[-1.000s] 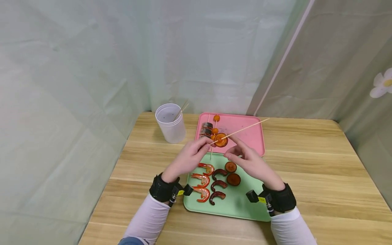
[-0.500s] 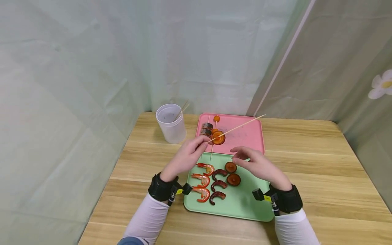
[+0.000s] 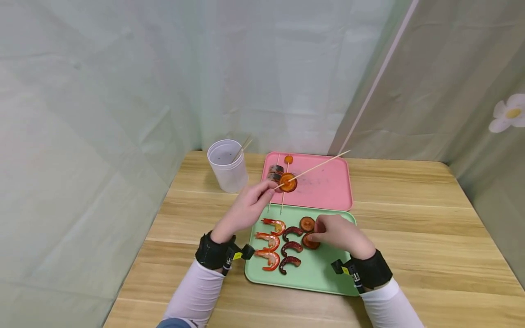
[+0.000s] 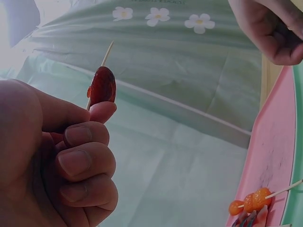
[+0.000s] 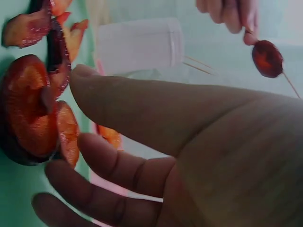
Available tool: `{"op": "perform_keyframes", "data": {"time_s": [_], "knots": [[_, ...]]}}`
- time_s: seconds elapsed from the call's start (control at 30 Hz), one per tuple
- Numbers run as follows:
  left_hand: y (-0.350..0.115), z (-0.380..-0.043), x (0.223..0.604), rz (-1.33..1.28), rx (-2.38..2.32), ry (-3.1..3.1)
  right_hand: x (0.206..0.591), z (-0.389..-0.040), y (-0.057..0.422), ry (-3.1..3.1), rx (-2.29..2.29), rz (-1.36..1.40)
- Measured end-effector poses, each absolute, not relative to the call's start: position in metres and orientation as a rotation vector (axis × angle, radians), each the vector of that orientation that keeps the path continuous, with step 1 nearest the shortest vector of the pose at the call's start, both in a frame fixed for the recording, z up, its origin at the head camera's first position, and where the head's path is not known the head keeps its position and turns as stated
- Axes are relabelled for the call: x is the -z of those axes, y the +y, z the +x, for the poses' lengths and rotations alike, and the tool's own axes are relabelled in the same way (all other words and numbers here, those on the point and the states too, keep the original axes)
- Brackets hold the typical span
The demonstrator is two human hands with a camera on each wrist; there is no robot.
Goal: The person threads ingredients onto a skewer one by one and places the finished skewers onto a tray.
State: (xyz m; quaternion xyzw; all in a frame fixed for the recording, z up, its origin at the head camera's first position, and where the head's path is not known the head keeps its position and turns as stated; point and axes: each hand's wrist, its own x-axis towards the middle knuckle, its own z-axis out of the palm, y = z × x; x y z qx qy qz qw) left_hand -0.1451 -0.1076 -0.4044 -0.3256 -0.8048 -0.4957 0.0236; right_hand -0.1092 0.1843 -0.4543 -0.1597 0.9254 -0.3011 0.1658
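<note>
My left hand (image 3: 242,209) pinches a bamboo skewer (image 3: 320,166) near one end, above the pink tray. A brown mushroom cap (image 3: 289,182) is threaded on it just beyond the fingertips; the bare end points up and right. My right hand (image 3: 342,234) is over the green tray (image 3: 324,280), fingertips right at the nearer loose mushroom cap (image 3: 309,242). In the right wrist view its thumb and fingers are spread beside that mushroom cap (image 5: 31,113), with nothing gripped. The other mushroom cap (image 3: 307,223) lies just behind it.
Shrimp (image 3: 268,260) and dark curled tentacle pieces (image 3: 291,248) lie left on the green tray. Behind it, the pink tray (image 3: 328,196) bears skewers with orange balls (image 3: 289,159) and grey-skinned pieces (image 3: 275,172). A white bucket (image 3: 229,171) with thin sticks stands back left.
My right hand has left the skewered mushroom and come down toward the green tray's mushroom caps. My left hand has shifted slightly left with the skewer.
</note>
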Motion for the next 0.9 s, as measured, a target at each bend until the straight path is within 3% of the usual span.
{"op": "perform_keyframes", "data": {"time_s": [0.9], "knots": [[-0.1081, -0.1459, 0.4022, -0.989, 1.500, -2.517, 0.4639, -0.1095, 0.1755, 2.615, 0.766, -0.354]]}}
